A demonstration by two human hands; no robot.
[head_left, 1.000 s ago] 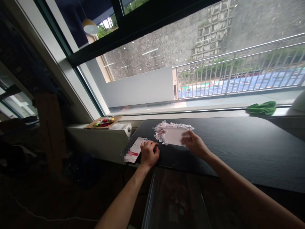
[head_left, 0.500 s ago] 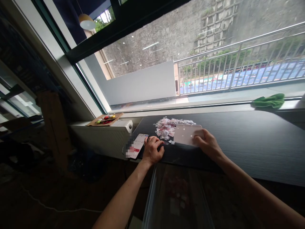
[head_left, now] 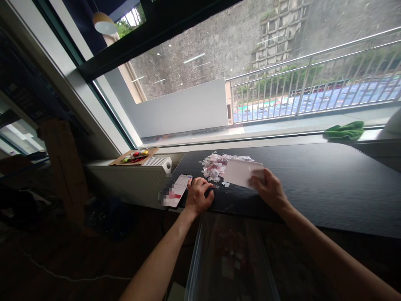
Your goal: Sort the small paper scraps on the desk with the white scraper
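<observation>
My right hand (head_left: 272,190) grips a flat white rectangular card (head_left: 242,172) by its right end, thumb on the near face. The card is tilted up, its left part in front of a heap of small white and pinkish paper scraps (head_left: 213,166) on a dark table. My left hand (head_left: 199,195) rests at the table's front edge, fingers bent and thumb apart, holding nothing that I can see. Its index fingertip is close to a few loose scraps (head_left: 225,184). Just left of it lies a phone (head_left: 179,188) with a lit screen showing a timer.
Below the table edge stands a clear plastic bin (head_left: 196,259) with some scraps in it. A green cloth (head_left: 343,131) lies on the windowsill. To the left, a radiator (head_left: 125,179) carries a board (head_left: 117,161) with colourful small items. The dark table (head_left: 328,184) stretches right.
My right hand has tilted the card and shifted it slightly up off the table side. My left hand stays about in place. The whole view has shifted slightly.
</observation>
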